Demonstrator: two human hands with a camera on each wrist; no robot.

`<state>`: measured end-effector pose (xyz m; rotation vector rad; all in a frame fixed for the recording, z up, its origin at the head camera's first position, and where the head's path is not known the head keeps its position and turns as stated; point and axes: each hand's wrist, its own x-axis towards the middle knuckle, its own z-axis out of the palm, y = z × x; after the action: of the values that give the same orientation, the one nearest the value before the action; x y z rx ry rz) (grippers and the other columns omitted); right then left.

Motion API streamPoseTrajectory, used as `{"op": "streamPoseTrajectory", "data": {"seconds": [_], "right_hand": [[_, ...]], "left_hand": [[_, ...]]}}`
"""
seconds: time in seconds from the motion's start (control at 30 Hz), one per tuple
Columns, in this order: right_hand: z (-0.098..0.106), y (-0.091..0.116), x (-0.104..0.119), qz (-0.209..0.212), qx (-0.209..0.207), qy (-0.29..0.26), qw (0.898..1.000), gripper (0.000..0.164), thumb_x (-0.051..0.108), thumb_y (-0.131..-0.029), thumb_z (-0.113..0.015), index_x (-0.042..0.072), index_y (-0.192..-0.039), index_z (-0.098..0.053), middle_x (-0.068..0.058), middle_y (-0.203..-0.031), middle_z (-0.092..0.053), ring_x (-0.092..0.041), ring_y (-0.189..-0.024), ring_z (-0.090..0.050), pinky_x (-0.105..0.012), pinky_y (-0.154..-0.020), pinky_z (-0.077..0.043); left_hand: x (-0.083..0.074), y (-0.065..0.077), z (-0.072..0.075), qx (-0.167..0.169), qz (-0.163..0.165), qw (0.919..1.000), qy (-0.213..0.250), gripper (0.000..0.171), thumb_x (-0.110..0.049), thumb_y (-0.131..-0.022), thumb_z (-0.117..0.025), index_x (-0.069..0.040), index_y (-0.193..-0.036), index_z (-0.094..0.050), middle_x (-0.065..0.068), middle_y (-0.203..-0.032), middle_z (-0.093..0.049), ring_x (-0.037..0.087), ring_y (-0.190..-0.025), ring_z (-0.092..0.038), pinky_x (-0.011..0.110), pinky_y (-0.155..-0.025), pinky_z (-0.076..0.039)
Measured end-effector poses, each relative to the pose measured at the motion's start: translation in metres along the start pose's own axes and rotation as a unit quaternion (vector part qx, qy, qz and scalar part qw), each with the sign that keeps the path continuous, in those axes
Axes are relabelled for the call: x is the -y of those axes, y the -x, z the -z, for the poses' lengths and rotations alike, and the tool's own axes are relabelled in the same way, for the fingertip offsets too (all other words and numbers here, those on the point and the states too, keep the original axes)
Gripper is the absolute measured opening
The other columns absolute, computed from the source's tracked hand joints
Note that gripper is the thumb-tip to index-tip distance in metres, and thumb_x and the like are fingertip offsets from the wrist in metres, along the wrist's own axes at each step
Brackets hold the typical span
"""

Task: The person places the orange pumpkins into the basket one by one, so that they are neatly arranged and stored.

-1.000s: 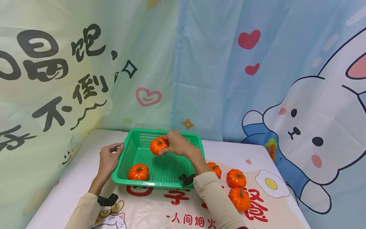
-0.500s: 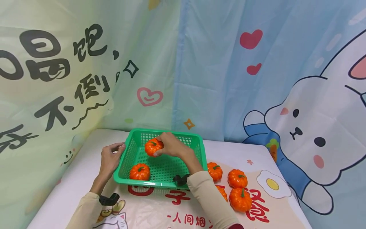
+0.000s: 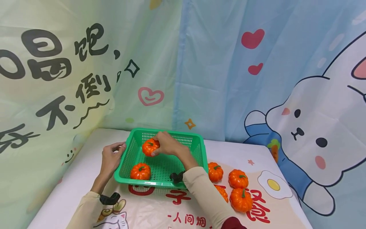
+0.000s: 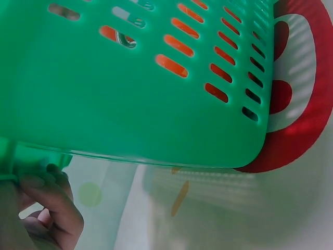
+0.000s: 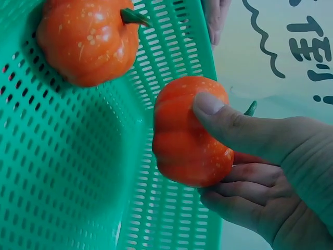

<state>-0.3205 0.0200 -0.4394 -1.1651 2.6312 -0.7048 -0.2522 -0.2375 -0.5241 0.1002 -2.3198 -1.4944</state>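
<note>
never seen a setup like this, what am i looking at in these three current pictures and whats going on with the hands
There's no robot here: these are a person's two bare hands. The wide picture comes from a camera worn on the head, looking forward and down. The two close-ups come from cameras on the left and right wrists.

On the table stands a green basket with one orange pumpkin lying in it. The left hand holds the basket's rim. The right hand grips a second pumpkin over the basket; whether it touches the basket is hard to tell. Four more pumpkins lie to the right, one partly hidden by the sleeve.
</note>
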Motion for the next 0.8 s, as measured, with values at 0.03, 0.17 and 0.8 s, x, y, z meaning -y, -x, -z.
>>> {"op": "streamPoseTrajectory", "data": {"seconds": [0.03, 0.17, 0.8], "right_hand": [[-0.001, -0.002, 0.001, 0.001, 0.003, 0.0, 1.0, 0.024, 0.018, -0.091, -0.091, 0.005, -0.107, -0.081, -0.005, -0.085, -0.074, -0.011, -0.065, -0.054, -0.021, -0.065, -0.044], [-0.005, -0.01, 0.0, 0.009, 0.008, -0.001, 1.0, 0.029, 0.017, -0.089, -0.092, 0.004, -0.113, -0.082, -0.008, -0.093, -0.08, -0.01, -0.069, -0.06, -0.02, -0.068, -0.049], [-0.024, -0.023, -0.011, 0.008, 0.024, -0.022, 0.999, 0.053, 0.013, -0.082, -0.098, -0.002, -0.128, -0.078, -0.015, -0.118, -0.083, -0.019, -0.091, -0.078, -0.023, -0.078, -0.06]], "left_hand": [[0.0, -0.001, 0.0, 0.0, -0.001, 1.0, 0.0, 0.03, -0.017, -0.109, -0.067, 0.004, -0.128, -0.078, 0.03, -0.106, -0.078, 0.0, -0.066, -0.063, 0.017, -0.059, -0.054], [0.0, -0.002, 0.0, -0.001, -0.001, 1.0, -0.001, 0.031, -0.018, -0.109, -0.067, 0.004, -0.128, -0.078, 0.031, -0.105, -0.078, 0.001, -0.066, -0.063, 0.018, -0.059, -0.054], [0.001, -0.001, -0.002, -0.003, 0.005, 1.0, -0.002, 0.03, -0.019, -0.109, -0.067, 0.002, -0.127, -0.079, 0.028, -0.102, -0.078, 0.003, -0.067, -0.064, 0.019, -0.058, -0.054]]}}
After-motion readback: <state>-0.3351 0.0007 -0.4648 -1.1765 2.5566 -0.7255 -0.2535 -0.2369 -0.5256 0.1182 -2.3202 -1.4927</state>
